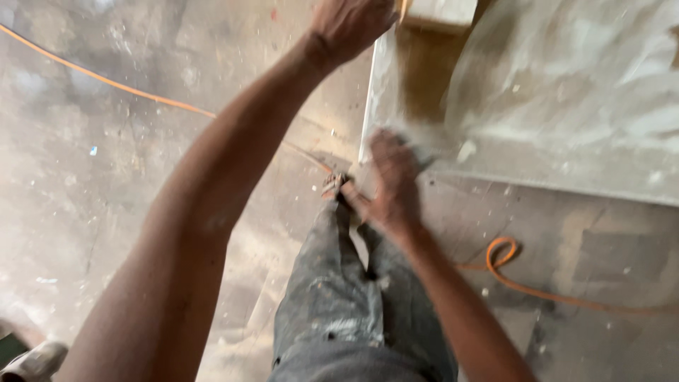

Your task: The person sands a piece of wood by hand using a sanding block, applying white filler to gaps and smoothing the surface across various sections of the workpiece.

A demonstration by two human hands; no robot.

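Two hands are out in front of me, both working at the pale slab that lies low over the dusty floor. My left hand reaches to the slab's far corner, fingers curled shut around a thin orange-tipped thing at the top edge of view; what it is I cannot tell. My right hand rests at the slab's near corner, blurred, so I cannot tell whether its fingers are spread or closed, only that they touch the edge there. Near that corner on the floor an orange cable loops, and another run of it passes left of the slab, under my left arm. My grey trousers stand just short of the near corner. I judge I am steadying the slab at its edge while working along it. The next move calls for a firm hold at the near corner and keeping my feet off the cable.
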